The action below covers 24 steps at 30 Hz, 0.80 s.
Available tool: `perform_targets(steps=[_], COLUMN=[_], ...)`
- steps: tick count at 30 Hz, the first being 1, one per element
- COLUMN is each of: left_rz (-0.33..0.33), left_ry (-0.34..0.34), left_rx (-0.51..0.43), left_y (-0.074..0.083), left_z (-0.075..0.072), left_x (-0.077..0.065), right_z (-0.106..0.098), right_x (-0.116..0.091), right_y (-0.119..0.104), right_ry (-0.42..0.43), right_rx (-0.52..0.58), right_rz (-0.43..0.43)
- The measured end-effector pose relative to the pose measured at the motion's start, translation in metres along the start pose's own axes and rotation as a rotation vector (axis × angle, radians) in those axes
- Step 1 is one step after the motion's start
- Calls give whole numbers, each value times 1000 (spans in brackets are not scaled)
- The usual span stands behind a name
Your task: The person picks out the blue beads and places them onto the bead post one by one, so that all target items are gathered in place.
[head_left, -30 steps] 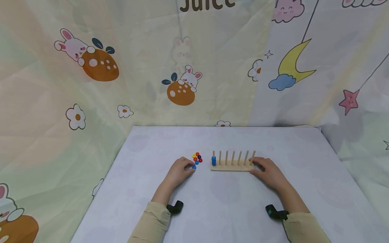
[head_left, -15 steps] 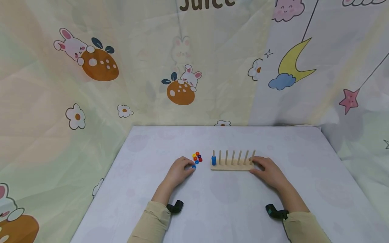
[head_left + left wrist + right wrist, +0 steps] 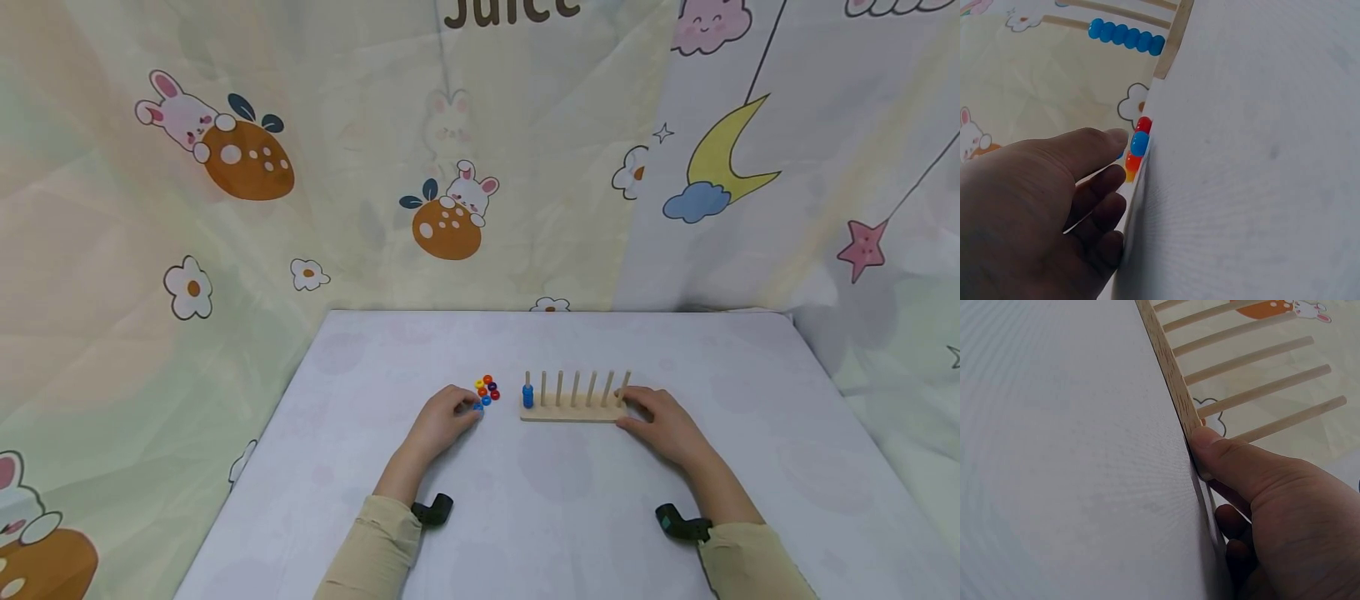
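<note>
A blue bead is pinched between the thumb and fingertips of my left hand; in the left wrist view the thumb of the left hand hides most of it. Just beyond lies a small group of loose beads: a blue bead, a yellow bead, a dark bead, and several red and orange ones. To the right stands a wooden peg board with upright pegs. Its leftmost peg carries a stack of blue beads. My right hand grips the board's right end, thumb on the front edge.
A pale cloth covers the table. Behind it hangs a printed fabric backdrop with rabbits, flowers and a moon. Each wrist wears a black camera, one on the left and one on the right.
The blue bead at my left fingertips has risen slightly, and the left fingers have shifted a little with it. My right hand and the peg board stay in place.
</note>
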<state>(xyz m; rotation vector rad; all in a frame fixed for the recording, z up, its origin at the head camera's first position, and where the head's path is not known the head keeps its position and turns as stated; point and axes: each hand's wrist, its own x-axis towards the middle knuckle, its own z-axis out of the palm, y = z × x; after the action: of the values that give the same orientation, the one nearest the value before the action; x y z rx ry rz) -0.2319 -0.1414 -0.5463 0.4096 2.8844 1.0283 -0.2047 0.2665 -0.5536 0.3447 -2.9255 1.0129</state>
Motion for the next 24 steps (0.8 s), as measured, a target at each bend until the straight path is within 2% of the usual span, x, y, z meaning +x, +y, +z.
perform_targets(steps=[7, 14, 24], left_rz=[8, 5, 88], left_ry=[7, -22, -21], left_rx=[-6, -36, -52], left_y=[4, 16, 32], left_z=[-1, -6, -14], left_x=[0, 3, 8], right_z=[1, 0, 1], right_x=[0, -1, -1], right_y=[0, 0, -1], right_ry=[1, -13, -1], right_rx=[0, -4, -1], right_rz=[12, 19, 7])
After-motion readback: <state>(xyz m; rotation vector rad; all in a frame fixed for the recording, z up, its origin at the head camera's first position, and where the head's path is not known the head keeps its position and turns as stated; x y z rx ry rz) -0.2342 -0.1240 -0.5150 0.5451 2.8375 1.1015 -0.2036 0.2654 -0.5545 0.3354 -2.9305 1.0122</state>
